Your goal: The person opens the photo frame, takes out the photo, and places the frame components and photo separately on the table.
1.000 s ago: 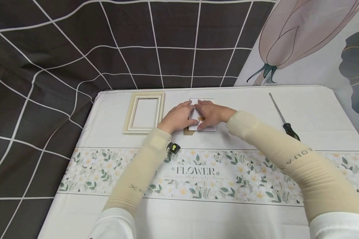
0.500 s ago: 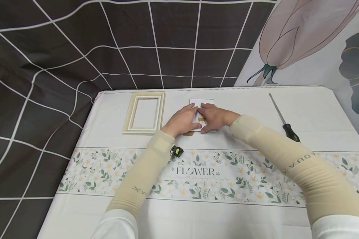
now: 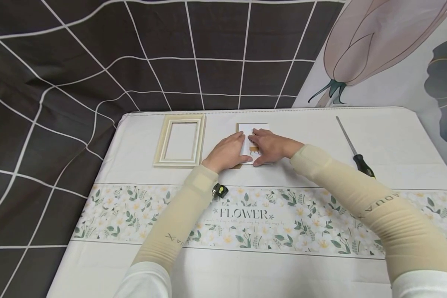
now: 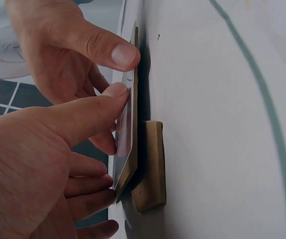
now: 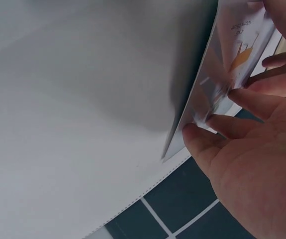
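Both hands lie over a glossy white picture insert (image 3: 247, 127), printed with an orange piece of furniture and small text. The insert lies on a thin brown backing board (image 4: 127, 179), whose strip shows along its left edge. My left hand (image 3: 225, 152) touches the insert's left side, its thumb on the face and fingers along the edge. Across from it, my right hand (image 3: 273, 145) rests fingertips on the glossy face, reflected there in the right wrist view. Below the board, a brown wedge-like piece (image 4: 152, 169) juts out in the left wrist view.
A cream picture frame (image 3: 200, 138) lies left of the hands. To the right is a screwdriver (image 3: 361, 162) with a black handle. A white cloth (image 3: 309, 265) with a floral band covers the table, and a dark gridded curtain (image 3: 216, 74) hangs behind.
The insert has slid slightly right, baring the brown strip at its left edge. Both hands have shifted a little right with it; the frame and screwdriver stay put.
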Available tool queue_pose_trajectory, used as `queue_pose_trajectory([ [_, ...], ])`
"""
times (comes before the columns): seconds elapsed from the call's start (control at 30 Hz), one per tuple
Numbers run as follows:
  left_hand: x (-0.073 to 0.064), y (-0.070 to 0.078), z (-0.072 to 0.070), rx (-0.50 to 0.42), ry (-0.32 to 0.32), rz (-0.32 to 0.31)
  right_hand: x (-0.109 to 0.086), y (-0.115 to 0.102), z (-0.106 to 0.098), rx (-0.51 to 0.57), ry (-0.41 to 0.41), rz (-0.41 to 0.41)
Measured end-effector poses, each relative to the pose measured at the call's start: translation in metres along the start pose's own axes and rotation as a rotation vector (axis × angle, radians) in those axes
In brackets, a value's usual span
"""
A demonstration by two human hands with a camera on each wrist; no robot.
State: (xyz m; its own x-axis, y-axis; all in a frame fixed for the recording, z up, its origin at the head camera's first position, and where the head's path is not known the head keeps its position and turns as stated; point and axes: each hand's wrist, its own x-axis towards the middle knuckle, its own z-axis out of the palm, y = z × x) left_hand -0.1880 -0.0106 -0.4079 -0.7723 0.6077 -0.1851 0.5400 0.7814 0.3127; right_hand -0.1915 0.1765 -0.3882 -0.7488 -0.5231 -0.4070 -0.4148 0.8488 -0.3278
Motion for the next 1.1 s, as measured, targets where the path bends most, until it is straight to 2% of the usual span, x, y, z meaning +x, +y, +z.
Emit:
queue_pose_trajectory([
  [0.5,-0.001,-0.002,0.003,0.009,-0.009,0.005,-0.011,0.007,0.000,0.024,0.004,0.023],
  [1.1,-0.001,0.000,0.000,0.020,-0.039,0.032,-0.022,0.023,0.003,0.042,0.009,0.027],
])
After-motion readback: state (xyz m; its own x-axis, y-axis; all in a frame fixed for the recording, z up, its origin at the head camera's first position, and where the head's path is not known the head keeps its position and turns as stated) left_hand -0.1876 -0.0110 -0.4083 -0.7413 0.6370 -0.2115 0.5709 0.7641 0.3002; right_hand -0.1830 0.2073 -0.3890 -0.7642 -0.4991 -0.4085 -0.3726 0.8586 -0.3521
